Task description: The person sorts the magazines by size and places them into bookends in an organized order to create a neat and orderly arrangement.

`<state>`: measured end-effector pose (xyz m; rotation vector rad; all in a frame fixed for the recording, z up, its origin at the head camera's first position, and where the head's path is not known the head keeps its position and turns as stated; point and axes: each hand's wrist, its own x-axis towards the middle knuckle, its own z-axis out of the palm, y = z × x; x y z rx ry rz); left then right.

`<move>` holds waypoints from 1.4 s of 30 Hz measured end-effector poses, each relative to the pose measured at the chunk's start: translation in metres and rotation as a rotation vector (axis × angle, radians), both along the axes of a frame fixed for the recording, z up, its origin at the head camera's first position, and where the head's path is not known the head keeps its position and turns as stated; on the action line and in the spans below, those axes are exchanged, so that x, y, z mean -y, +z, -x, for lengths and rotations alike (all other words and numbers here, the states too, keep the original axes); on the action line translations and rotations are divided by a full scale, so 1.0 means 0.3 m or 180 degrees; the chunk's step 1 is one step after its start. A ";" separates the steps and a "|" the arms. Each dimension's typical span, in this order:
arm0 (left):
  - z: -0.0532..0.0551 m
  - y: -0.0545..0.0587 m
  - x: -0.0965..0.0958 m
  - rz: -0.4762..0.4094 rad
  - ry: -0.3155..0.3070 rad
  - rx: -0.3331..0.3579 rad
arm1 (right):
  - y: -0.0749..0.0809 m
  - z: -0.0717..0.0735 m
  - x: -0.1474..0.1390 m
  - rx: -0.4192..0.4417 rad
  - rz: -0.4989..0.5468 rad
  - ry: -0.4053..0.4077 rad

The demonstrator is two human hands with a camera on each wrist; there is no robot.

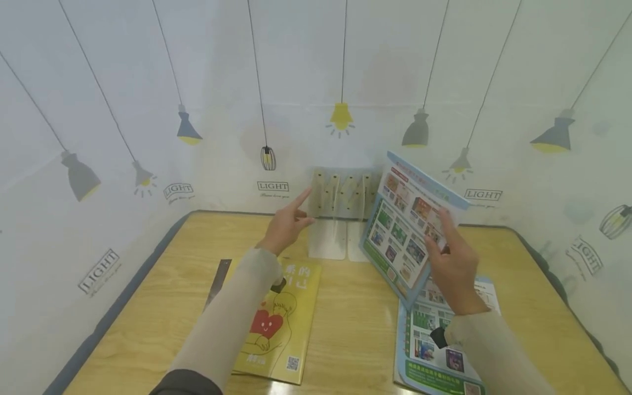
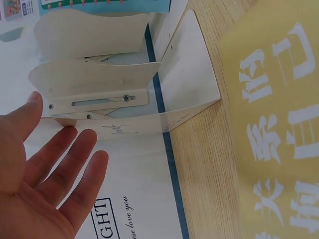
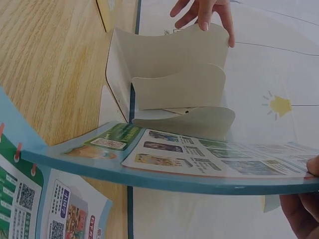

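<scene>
My left hand [image 1: 285,229] reaches to the left end of a white metal expandable book rack [image 1: 327,240], its index finger extended against the end plate. In the left wrist view the fingers [image 2: 75,167] are spread and relaxed beside the rack. My right hand [image 1: 456,269] grips the right edge of a thin blue-bordered book [image 1: 402,230] printed with small product pictures. This book is tilted, raised at the rack's right side. In the right wrist view its blue spine [image 3: 164,184] is seen edge-on, beside the rack's upright dividers [image 3: 179,87].
A yellow book [image 1: 296,318] with a red heart lies on the wooden table [image 1: 355,329] under my left forearm. Another blue-bordered book [image 1: 429,356] lies at the right, partly below my right arm. Behind the rack is a white wall covering [image 1: 296,66] with lamp prints.
</scene>
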<state>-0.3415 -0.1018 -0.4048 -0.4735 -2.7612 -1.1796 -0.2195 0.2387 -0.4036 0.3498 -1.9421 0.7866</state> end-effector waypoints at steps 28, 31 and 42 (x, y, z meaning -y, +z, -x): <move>0.004 0.001 0.007 -0.0012 -0.0015 -0.0024 | -0.048 0.117 0.086 -0.0094 -0.0066 -0.0189; 0.004 0.000 0.008 -0.0024 -0.0017 -0.0037 | -0.054 0.133 0.090 -0.0090 -0.0090 -0.0200; 0.006 -0.006 0.010 -0.0097 -0.0044 -0.0066 | -0.048 0.170 0.110 -0.0209 -0.0144 -0.0269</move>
